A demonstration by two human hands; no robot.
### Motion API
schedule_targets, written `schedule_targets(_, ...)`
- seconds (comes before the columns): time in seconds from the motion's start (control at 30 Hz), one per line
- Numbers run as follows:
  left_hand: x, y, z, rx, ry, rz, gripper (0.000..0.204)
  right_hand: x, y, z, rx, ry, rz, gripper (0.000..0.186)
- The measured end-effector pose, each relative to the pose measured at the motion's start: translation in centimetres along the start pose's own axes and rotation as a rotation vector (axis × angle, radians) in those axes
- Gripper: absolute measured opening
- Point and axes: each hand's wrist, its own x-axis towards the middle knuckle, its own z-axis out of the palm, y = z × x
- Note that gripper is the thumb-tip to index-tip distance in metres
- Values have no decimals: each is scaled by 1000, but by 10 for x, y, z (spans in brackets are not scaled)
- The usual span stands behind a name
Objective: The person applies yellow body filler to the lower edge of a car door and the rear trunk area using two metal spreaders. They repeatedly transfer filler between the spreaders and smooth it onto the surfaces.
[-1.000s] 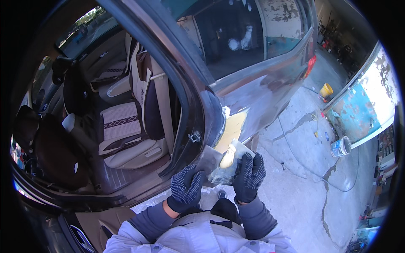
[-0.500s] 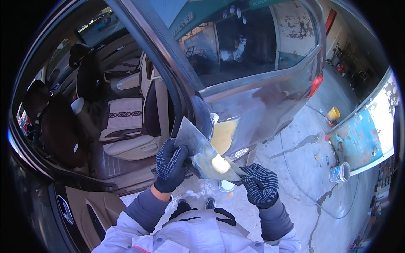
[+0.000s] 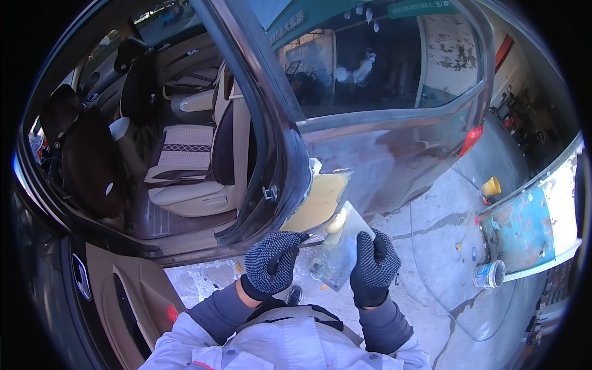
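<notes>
My right hand [image 3: 375, 266], in a dark dotted glove, grips the right edge of a thin, pale filler board [image 3: 340, 262], held tilted. A cream lump of body filler [image 3: 336, 222] sits near its upper end. Close to the board's left side, my left hand [image 3: 270, 264] is closed in a matching glove; a thin edge shows by its fingertips, but I cannot make out what it holds. Just beyond both hands, a smooth yellowish filler patch [image 3: 317, 200] covers the car's lower rear panel [image 3: 382, 160], behind the door opening.
The brown car's doorway is at left, with beige seats [image 3: 182, 154] inside and an open door [image 3: 126, 296] near me. At right are a white bucket [image 3: 490, 275], a yellow bucket [image 3: 491, 187], a hose [image 3: 453, 311] on the concrete, and a peeling blue-white panel [image 3: 524, 237].
My left hand has come off the board's left corner. The board is now in my right hand, turned more upright, with the filler lump near its top. The view has shifted slightly.
</notes>
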Motion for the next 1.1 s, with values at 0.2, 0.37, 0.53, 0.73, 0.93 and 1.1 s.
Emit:
schedule_targets(0.2,-10,-24,-13,-116,-23,120,24,23,33,-15,172,236,-7,21)
schedule_targets(0.37,-3,-21,-20,-74,217,-210,15,24,40,-34,-688,155,-584,33)
schedule_targets(0.53,8,-12,-3,-425,129,-389,16,7,9,-35,-69,-293,-351,11)
schedule_targets(0.73,9,-23,-6,-299,239,-361,13,26,0,-46,-408,-555,-492,17)
schedule_targets(0.93,-10,-7,24,-211,283,-213,16,7,8,-17,-375,-199,-246,18)
schedule_targets(1.1,-26,-17,24,-144,-47,-13,24,2,20,-4,-81,24,46,21)
